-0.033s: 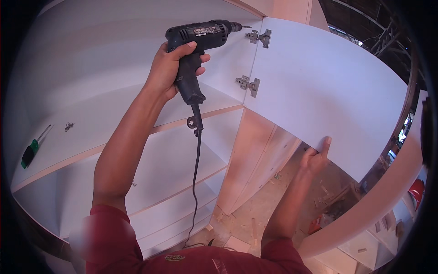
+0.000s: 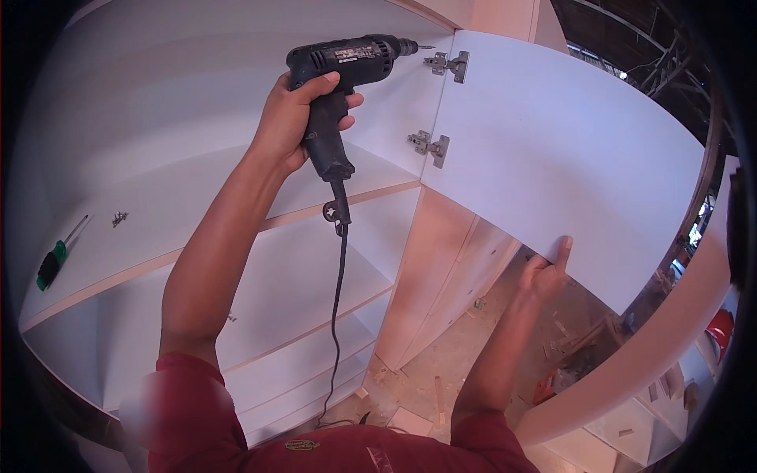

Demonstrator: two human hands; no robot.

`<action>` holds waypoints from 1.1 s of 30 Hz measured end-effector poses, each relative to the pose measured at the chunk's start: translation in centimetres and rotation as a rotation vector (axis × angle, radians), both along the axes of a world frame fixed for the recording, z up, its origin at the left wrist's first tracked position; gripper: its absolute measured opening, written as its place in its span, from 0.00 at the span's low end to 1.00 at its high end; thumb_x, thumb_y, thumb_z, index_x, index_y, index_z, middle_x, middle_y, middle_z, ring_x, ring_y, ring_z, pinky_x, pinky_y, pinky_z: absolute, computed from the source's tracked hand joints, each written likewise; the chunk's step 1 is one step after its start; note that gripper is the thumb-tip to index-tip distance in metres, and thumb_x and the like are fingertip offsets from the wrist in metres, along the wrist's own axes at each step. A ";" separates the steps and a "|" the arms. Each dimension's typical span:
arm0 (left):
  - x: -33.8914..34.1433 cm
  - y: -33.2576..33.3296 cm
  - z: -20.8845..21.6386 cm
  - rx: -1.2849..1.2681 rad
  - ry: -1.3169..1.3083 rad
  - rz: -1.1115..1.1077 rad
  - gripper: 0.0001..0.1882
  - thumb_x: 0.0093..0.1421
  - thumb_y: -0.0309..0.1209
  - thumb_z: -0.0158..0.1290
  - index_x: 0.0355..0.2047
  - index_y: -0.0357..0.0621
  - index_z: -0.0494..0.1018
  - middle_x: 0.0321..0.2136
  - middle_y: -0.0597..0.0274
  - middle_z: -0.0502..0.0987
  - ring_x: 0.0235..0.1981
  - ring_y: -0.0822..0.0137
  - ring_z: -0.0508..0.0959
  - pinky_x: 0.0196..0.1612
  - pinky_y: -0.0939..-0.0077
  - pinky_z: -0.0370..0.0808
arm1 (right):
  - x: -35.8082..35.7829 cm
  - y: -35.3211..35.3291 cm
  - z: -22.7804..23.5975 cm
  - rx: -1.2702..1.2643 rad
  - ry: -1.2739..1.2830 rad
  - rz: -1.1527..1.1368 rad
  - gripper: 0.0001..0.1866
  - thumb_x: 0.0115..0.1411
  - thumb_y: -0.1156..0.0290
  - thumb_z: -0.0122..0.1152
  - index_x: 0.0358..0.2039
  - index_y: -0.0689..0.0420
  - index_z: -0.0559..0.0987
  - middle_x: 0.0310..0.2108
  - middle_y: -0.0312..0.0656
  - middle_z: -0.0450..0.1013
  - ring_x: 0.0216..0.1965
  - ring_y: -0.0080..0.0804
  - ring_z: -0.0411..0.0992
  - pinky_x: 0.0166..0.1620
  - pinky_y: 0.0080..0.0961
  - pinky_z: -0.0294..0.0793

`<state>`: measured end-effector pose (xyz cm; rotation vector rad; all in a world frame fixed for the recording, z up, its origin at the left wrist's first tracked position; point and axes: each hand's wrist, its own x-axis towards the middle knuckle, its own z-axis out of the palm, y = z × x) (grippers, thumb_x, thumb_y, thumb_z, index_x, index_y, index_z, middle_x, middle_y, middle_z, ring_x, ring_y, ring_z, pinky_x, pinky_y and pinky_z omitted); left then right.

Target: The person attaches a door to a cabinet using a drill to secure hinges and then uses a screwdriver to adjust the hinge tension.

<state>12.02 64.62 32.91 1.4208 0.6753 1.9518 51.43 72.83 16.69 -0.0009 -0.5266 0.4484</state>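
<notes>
The cabinet door — a large white panel — stood swung open at the right of a white shelved cabinet, joined to its upright side by two metal hinges. The cabinet filled the left and centre of the view, its shelves stepping downward toward a floor littered with wood scraps. The right hand reached up from below and gripped the door's lower edge, fingers closed on the panel with the thumb pressed flat against its face. The left hand was raised high and wrapped tight around the pistol handle of a dark corded drill, one finger at the trigger. The drill pointed to the right, its bit tip meeting a screw at the upper hinge — the lower hinge sat just beneath, untouched. The drill's black cord hung straight down past the shelf edges toward the floor. Far to the left, on the upper shelf, lay a green-handled screwdriver, with a few small screws near it, well apart from both hands.
</notes>
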 end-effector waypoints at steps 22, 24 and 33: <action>-0.7 1.3 1.8 -0.023 0.019 -0.001 0.25 0.65 0.31 0.56 0.57 0.33 0.60 0.47 0.41 0.77 0.43 0.60 0.84 0.35 0.74 0.87 | -0.2 -0.3 0.3 0.005 0.002 0.011 0.21 0.63 0.79 0.63 0.55 0.69 0.71 0.52 0.47 0.72 0.52 0.34 0.73 0.61 0.30 0.77; -1.3 1.5 2.0 -0.035 0.015 -0.043 0.25 0.65 0.31 0.56 0.57 0.32 0.63 0.46 0.42 0.77 0.42 0.61 0.84 0.33 0.75 0.86 | -0.5 -0.3 0.4 0.018 0.001 0.007 0.21 0.63 0.79 0.63 0.55 0.69 0.70 0.52 0.47 0.71 0.52 0.34 0.72 0.61 0.30 0.77; -1.9 2.0 2.2 -0.068 -0.004 -0.061 0.24 0.65 0.32 0.56 0.56 0.31 0.65 0.43 0.44 0.79 0.39 0.64 0.84 0.32 0.76 0.85 | -0.3 -0.2 0.4 0.044 0.010 0.015 0.21 0.63 0.82 0.61 0.56 0.69 0.69 0.53 0.47 0.71 0.53 0.36 0.73 0.63 0.34 0.76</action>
